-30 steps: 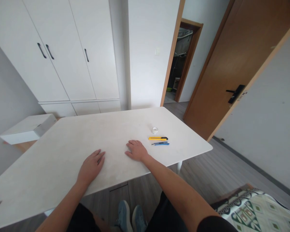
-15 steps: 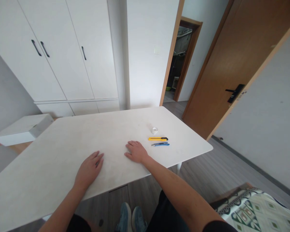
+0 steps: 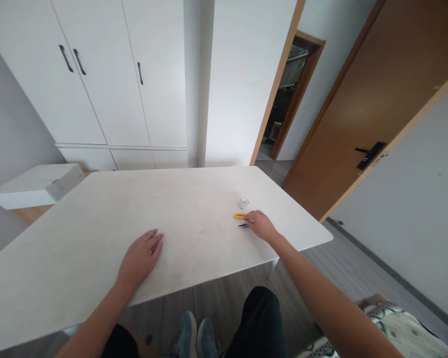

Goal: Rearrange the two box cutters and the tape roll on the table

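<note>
My left hand (image 3: 140, 258) lies on the white table (image 3: 194, 199), fingers stretched out and apart from the tools. A small dark spot shows between its fingers; I cannot make out what it is. At the right, the fingers of my right hand (image 3: 260, 223) close on the yellow utility knife (image 3: 239, 216), covering much of it. Just nearer to me lies a blue utility knife (image 3: 243, 226), its tip showing and the rest hidden under that hand. Beyond the yellow knife sits a small clear roll of tape (image 3: 243, 203).
A white box (image 3: 33, 186) stands past the table's left end. White cabinets (image 3: 152, 109) line the far wall. To the right is an open wooden door (image 3: 343, 114), and a patterned cloth (image 3: 410, 328) covers something at the lower right.
My right hand has moved right, from lying flat on the table to the yellow utility knife, and its fingers have closed. My left hand stays in place. The view has shifted slightly.
</note>
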### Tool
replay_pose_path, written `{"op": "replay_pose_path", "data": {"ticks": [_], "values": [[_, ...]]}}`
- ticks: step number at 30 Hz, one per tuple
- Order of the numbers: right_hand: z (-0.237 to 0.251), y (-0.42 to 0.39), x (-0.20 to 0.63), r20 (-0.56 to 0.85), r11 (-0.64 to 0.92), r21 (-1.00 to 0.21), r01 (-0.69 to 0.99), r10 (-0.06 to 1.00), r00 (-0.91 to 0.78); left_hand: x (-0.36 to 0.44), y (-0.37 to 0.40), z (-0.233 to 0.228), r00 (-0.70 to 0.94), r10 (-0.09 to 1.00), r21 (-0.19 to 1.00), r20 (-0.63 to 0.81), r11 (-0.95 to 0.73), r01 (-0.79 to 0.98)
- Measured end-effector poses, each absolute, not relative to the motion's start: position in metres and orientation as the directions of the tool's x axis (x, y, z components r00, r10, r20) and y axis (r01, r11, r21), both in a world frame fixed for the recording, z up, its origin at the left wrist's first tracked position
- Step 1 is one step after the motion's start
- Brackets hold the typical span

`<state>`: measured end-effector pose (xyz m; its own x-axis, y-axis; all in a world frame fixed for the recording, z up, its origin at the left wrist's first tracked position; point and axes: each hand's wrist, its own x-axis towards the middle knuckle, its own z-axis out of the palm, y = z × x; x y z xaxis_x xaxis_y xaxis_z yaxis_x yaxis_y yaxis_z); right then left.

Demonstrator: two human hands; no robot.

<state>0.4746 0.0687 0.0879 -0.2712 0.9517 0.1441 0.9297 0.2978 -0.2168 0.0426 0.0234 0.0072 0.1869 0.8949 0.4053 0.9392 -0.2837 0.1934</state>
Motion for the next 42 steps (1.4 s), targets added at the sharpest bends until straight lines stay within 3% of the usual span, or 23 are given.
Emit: {"op": "replay_pose_path", "data": {"ticks": [11, 16, 19, 26, 29, 32, 37, 42], "values": [[0.092, 0.073, 0.492, -0.086, 0.276, 0.040, 0.960, 0.959, -0.271, 0.044, 0.023, 0.007, 0.186, 0.887, 0.226, 0.423, -0.302, 0.926], [0.102, 0.078, 0.492, 0.024, 0.136, -0.008, 0.991, 0.990, -0.136, 0.044, 0.022, 0.009, 0.180, 0.892, 0.215, 0.415, -0.289, 0.933], [0.101, 0.085, 0.492, -0.003, 0.101, -0.032, 0.994, 0.995, -0.102, 0.044, 0.022, 0.009, 0.184, 0.892, 0.213, 0.414, -0.291, 0.933], [0.076, 0.097, 0.497, -0.042, 0.238, -0.019, 0.971, 0.970, -0.238, 0.045, 0.022, 0.008, 0.164, 0.894, 0.248, 0.416, -0.285, 0.926], [0.071, 0.094, 0.499, -0.034, 0.215, -0.007, 0.977, 0.976, -0.215, 0.045, 0.022, 0.009, 0.167, 0.898, 0.245, 0.408, -0.283, 0.927], [0.068, 0.088, 0.500, 0.027, 0.136, -0.110, 0.985, 0.991, -0.134, 0.045, 0.022, 0.010, 0.164, 0.897, 0.256, 0.410, -0.286, 0.923], [0.069, 0.082, 0.504, 0.118, -0.082, -0.438, 0.895, 0.982, 0.148, 0.045, 0.022, 0.009, 0.161, 0.894, 0.250, 0.417, -0.283, 0.926], [0.081, 0.086, 0.502, 0.018, -0.223, -0.677, 0.702, 0.948, 0.318, 0.046, 0.021, 0.008, 0.182, 0.892, 0.200, 0.413, -0.284, 0.938]]}}
